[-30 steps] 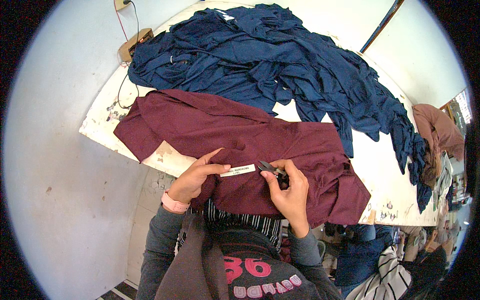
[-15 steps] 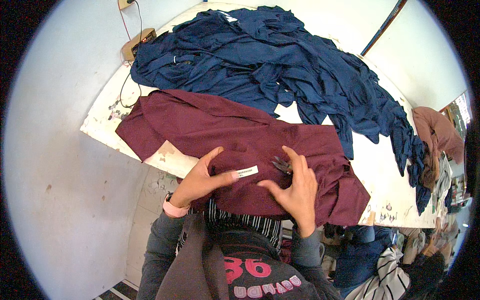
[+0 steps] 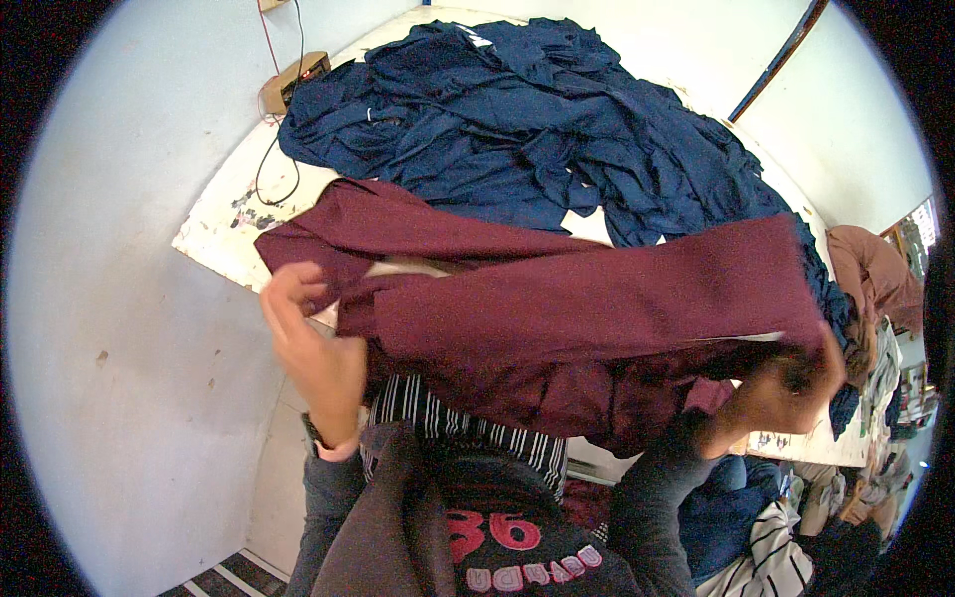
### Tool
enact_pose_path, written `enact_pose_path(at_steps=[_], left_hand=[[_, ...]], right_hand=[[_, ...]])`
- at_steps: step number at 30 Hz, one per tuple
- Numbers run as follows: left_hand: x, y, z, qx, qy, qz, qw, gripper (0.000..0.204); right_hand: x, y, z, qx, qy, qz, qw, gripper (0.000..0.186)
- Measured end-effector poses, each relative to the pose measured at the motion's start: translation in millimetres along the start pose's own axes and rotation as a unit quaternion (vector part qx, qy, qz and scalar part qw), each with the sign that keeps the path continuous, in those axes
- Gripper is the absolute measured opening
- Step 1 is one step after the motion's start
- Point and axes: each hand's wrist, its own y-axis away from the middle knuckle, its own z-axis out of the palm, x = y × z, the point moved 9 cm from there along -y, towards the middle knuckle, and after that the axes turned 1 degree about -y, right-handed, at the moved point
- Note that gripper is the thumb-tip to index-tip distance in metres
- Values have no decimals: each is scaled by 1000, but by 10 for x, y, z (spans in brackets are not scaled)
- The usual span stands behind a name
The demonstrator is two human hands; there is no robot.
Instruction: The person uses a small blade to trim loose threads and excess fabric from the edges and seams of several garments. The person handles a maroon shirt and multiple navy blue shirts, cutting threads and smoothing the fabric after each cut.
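Observation:
A maroon fabric garment [image 3: 557, 298] stretches across the near side of the table, its upper layer lifted and folded over into a long band. My left hand [image 3: 323, 358], smeared by motion, has its fingers curled round the garment's left edge. At the far right end my right hand [image 3: 786, 388] is closed on the raised cloth, its fingers shadowed and partly behind the fabric. A thin pale strip [image 3: 761, 338] shows beside the right hand. Any small tool in that hand is too dark to make out.
A large heap of navy cloth [image 3: 517, 119] covers the far part of the white table [image 3: 214, 234]. A brown box with cables [image 3: 295, 84] sits at the back left by the wall. Brown cloth [image 3: 870, 269] hangs at the right, and another person's striped sleeve [image 3: 771, 552] shows below it.
My hands have moved apart, left hand leftward and right hand far right, and gripped the maroon garment. Its right side is lifted and spread. The white label and the small snips no longer show clearly.

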Motion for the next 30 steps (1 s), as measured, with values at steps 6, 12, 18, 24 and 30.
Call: enact_pose_path(at_steps=[6,12,18,24,30], left_hand=[[-195,-348,732,-390,377,-152,827,42],[-31,106,1490,-372,792,-339,345,39],[-305,752,1718,-359,780,-405,315,41],[-599,939,1781,-389,717,-373,442,38],[-608,343,1420,-495,275,-180,805,44]], right_hand=[[503,-984,898,-27,10,-87,996,23],[417,-92,2060,-450,167,-33,876,55],[-965,973,1304,-540,-392,96,738,16],[-1438,1445,1168,-571,-386,126,714,31],[-1220,1824,1249,-545,-454,198,676,16]])
